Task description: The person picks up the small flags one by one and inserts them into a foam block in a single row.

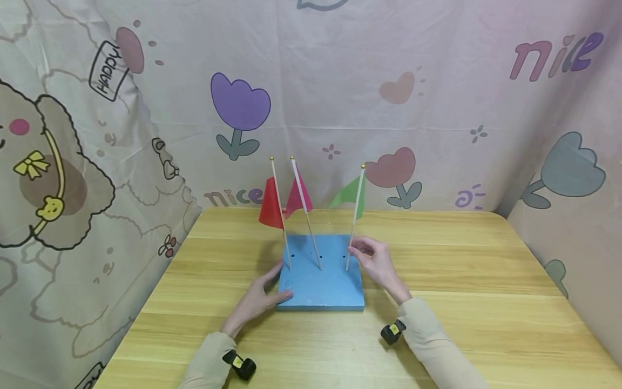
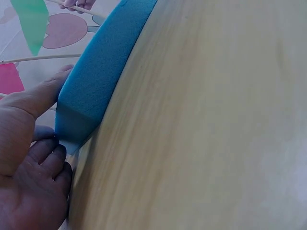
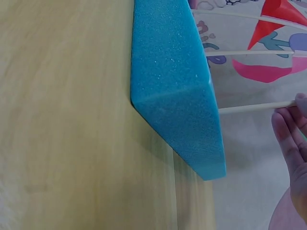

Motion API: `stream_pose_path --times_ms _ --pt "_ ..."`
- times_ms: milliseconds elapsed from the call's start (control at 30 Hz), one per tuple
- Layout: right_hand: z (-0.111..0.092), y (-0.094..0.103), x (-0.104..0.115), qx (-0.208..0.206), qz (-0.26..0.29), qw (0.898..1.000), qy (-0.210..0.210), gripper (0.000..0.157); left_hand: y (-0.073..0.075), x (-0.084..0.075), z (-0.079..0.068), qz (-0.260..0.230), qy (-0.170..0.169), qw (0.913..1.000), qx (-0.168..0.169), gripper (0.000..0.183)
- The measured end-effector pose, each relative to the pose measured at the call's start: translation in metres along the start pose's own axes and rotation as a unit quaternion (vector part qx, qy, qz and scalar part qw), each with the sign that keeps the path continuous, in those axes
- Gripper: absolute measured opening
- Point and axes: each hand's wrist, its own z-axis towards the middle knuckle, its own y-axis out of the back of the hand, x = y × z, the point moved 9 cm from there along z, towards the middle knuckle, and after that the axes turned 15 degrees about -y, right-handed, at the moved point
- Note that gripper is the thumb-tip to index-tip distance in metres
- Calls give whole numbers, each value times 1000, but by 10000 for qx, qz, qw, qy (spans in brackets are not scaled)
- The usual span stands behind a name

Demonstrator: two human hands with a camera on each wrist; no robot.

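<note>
A blue foam block (image 1: pixel 320 289) lies flat on the table with three small flags on sticks standing in it. The red flag (image 1: pixel 271 204) and the pink flag (image 1: pixel 297 195) are on the left and in the middle, both leaning left. The green flag (image 1: pixel 357 194) stands on the right, tilted slightly right. My right hand (image 1: pixel 376 263) pinches the green flag's stick (image 3: pixel 256 107) low down, between thumb and fingers. At the block's left side, my left hand (image 1: pixel 258 300) rests with its thumb on the top face and its fingers along the edge.
The wooden table (image 1: pixel 452 270) reaches out on both sides of the block. Small dark holes (image 1: pixel 293 255) show in the block's top behind the sticks. A printed cloth (image 1: pixel 311 97) hangs behind and beside the table. Each sleeve bears a dark wrist camera (image 1: pixel 392 331).
</note>
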Motion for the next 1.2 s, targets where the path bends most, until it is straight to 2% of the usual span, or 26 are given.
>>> stream_pose_path --times_ms 333,600,867,933,1033,1200 --pt "1 -2 0 104 -132 9998 -45 15 -1 1 1 84 -48 10000 25 86" --pt "2 -2 -2 141 -191 9996 -180 15 -1 3 1 -59 152 9999 23 87" --pt "16 -8 -41 27 -77 9990 -432 20 -1 2 1 -7 28 10000 9 87" --pt "17 -7 -44 14 -13 9990 -444 20 0 3 1 4 34 10000 6 87" --pt "16 -7 -40 15 30 9985 -544 20 0 3 1 13 43 10000 7 87" --pt "8 -4 -15 78 -26 9976 -684 21 0 2 1 10 26 10000 15 87"
